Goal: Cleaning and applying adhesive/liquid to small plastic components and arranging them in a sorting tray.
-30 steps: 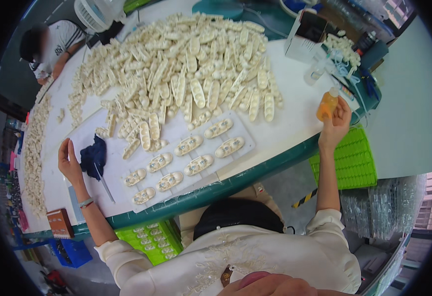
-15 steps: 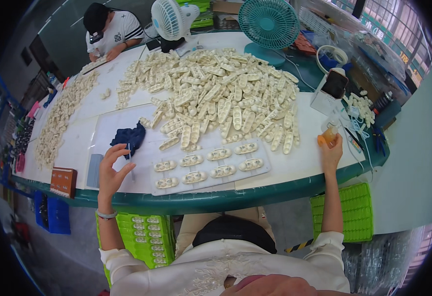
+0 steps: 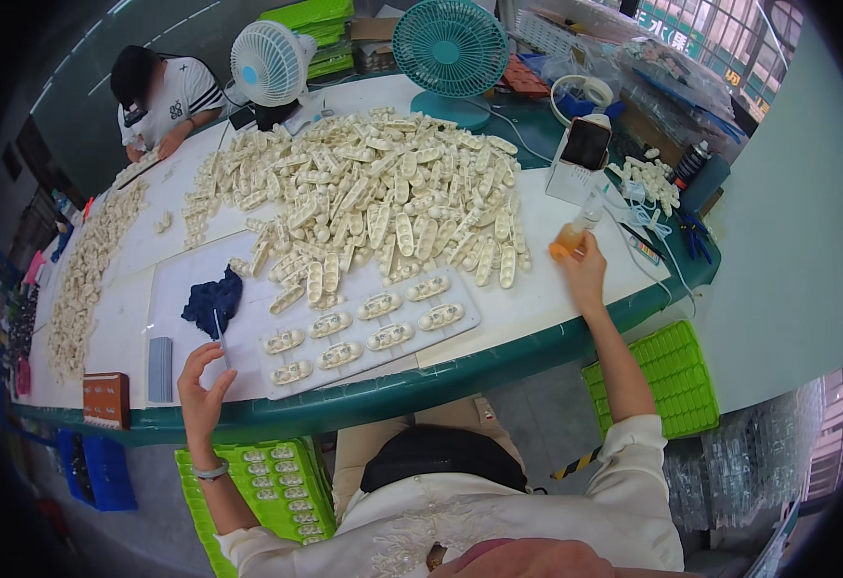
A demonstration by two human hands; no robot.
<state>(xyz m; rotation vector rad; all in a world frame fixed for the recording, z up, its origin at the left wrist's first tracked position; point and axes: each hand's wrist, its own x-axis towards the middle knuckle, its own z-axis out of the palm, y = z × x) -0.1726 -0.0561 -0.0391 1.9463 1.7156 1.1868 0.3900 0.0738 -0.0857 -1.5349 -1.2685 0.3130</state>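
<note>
My left hand [image 3: 204, 393] is at the table's front edge, thumb and fingers pinched round a thin pale stick [image 3: 219, 332]. The stick's upper end lies against a crumpled dark blue cloth [image 3: 207, 297]. On the right, my right hand [image 3: 587, 274] grips a small clear bottle with an orange part [image 3: 567, 241], held close to the table top. Between the hands lies a white plate [image 3: 464, 297] bearing two rows of cream pod-shaped pieces [image 3: 389, 335]. Behind the plate spreads a large heap of similar loose pieces [image 3: 383, 193].
A grey-blue block [image 3: 159, 370] and a brown box [image 3: 106, 400] stand left. Two fans [image 3: 450, 58] and a white box with a phone [image 3: 570, 178] are behind. Green trays [image 3: 654, 380] sit below the table edge. A co-worker [image 3: 166, 106] sits far left.
The whole view has shifted, so the table appears further left. My left hand has moved slightly nearer the table's front edge with the stick. My right hand keeps its hold on the bottle.
</note>
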